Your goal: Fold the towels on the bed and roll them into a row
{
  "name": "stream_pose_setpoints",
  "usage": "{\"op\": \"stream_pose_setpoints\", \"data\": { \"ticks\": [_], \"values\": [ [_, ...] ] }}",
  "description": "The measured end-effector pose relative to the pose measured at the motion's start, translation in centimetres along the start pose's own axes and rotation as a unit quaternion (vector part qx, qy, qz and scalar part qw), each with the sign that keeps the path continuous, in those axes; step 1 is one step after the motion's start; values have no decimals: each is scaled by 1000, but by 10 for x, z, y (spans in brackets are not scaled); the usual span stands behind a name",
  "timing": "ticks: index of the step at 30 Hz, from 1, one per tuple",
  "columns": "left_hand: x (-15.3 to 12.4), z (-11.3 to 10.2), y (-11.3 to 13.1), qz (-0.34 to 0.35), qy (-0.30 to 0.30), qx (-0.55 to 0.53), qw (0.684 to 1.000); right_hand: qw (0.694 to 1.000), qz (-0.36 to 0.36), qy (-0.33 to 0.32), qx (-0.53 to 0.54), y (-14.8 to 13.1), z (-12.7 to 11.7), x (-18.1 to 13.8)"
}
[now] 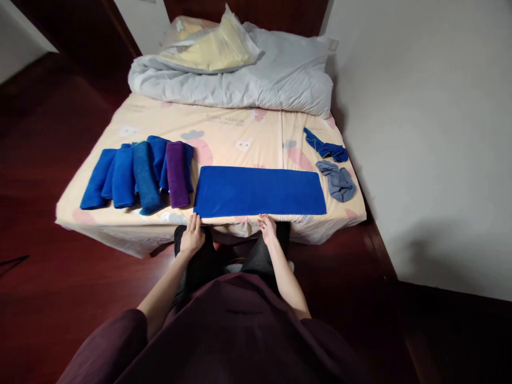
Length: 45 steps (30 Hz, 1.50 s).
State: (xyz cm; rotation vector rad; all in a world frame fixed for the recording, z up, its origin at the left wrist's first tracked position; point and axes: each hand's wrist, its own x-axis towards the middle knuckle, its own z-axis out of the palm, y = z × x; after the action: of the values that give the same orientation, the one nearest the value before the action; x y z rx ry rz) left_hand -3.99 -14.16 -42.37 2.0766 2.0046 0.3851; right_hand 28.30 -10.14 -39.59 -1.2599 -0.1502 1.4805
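A blue towel (pixel 260 190) lies flat, folded into a long strip, across the near edge of the mattress (pixel 232 133). My left hand (pixel 192 236) rests at the towel's near left corner with fingers stretched toward its edge, holding nothing. My right hand (pixel 267 226) touches the towel's near edge around its middle, fingers extended and apart. To the left lie several rolled towels: blue ones (pixel 124 176) and a purple one (pixel 177 173), side by side.
A crumpled grey duvet (pixel 256 74) and a yellow pillow (pixel 208 50) fill the far end of the bed. A loose blue cloth (pixel 326 146) and a grey-blue cloth (pixel 339 182) lie at the right edge. A white wall stands at right; dark red floor surrounds the mattress.
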Motion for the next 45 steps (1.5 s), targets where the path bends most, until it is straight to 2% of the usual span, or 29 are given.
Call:
{"op": "stream_pose_setpoints", "data": {
  "ticks": [6,10,13,15,18,22,24,27,31,34,38,41,45],
  "values": [
    [17,-9,-2,-23,-42,29,998,999,-8,0,41,10,11,8],
    [43,-24,3,-31,-107,88,990,996,5,78,53,12,21,16],
    [73,-37,20,-71,-164,150,972,989,3,140,53,13,25,21],
    [98,-43,40,-57,-165,179,968,985,8,161,59,14,25,23],
    [144,-42,85,53,-140,178,973,986,11,156,54,17,23,23],
    [209,-21,156,209,-191,111,953,992,-2,120,48,19,20,20],
    [237,-7,186,236,-222,86,942,993,-1,104,60,19,19,18],
    [273,13,219,222,-258,73,938,992,10,89,85,19,14,13],
    [310,28,241,165,-285,76,941,991,35,87,93,18,7,9],
    [332,34,250,141,-284,61,946,994,36,65,86,16,5,11],
    [354,41,258,125,-250,48,959,995,37,37,86,12,7,14],
    [366,47,261,101,-221,34,970,995,43,40,86,11,6,15],
    [376,51,262,64,-213,2,975,992,54,55,95,11,4,15]
  ]
}}
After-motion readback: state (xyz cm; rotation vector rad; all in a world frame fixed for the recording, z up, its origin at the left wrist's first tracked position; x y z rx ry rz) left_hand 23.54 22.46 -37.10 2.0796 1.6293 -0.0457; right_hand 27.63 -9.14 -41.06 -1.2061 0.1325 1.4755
